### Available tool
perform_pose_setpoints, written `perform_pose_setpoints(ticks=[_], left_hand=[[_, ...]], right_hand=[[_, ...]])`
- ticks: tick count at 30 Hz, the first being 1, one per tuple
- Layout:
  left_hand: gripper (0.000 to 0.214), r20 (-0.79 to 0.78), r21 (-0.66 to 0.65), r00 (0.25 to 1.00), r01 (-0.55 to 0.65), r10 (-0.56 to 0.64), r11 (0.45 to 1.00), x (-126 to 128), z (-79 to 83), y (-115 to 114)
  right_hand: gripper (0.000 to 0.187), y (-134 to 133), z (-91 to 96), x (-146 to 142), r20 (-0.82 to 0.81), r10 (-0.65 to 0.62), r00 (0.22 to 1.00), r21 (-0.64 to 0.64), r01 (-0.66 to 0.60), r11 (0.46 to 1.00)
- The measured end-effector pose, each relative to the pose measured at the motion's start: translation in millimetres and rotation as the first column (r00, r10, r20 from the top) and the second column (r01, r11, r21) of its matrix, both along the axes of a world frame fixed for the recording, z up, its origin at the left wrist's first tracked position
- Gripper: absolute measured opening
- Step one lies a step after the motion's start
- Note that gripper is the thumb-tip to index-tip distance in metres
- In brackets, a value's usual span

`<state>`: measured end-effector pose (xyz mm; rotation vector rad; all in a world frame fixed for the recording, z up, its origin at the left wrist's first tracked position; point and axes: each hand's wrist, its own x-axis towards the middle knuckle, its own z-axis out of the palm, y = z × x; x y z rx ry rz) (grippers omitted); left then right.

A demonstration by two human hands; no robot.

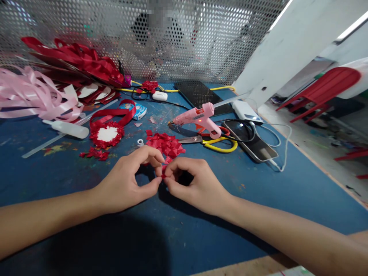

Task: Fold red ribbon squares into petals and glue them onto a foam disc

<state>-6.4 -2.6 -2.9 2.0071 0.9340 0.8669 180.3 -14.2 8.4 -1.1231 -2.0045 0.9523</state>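
My left hand (129,180) and my right hand (198,184) meet at the fingertips above the blue table. Pinched between both thumbs and forefingers is a small piece of red ribbon (163,176), mostly covered by the fingers. Just beyond lies a pile of cut red ribbon pieces (166,145). Scissors (220,145) with red and yellow handles point at the pile from the right. Behind them rests a pink glue gun (201,117) with a lit orange light. Left of the pile sits a round badge (107,134) with a white centre, red ruffled edge and red ribbon loop.
Bundles of pink ribbon (37,96) and red ribbon (83,63) fill the back left, near a white squeeze bottle (69,129). A phone (250,140), a white power bank (247,111) and cables lie right. A perforated metal panel (115,34) closes off the back.
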Motion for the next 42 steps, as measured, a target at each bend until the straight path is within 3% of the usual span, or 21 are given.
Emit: perform_pose_setpoints(ticks=[23,33,42], left_hand=[[0.034,-0.098,0.137,0.995,0.004,0.010,0.991,1.9,0.1,-2.9],[0.031,-0.010,0.108,0.999,-0.045,0.046,0.993,0.5,-1.3,-2.2],[0.027,-0.045,0.104,0.999,-0.022,0.027,0.994,0.3,1.7,-3.6]], right_hand=[[0.010,-1.6,-3.3,0.9,0.049,0.020,0.999,0.113,-0.025,0.993],[0.007,-1.3,-1.7,2.3,0.061,-0.005,0.998,0.111,-0.001,0.994],[0.009,-0.6,-2.8,2.2,0.044,-0.004,0.999,0.136,-0.002,0.991]])
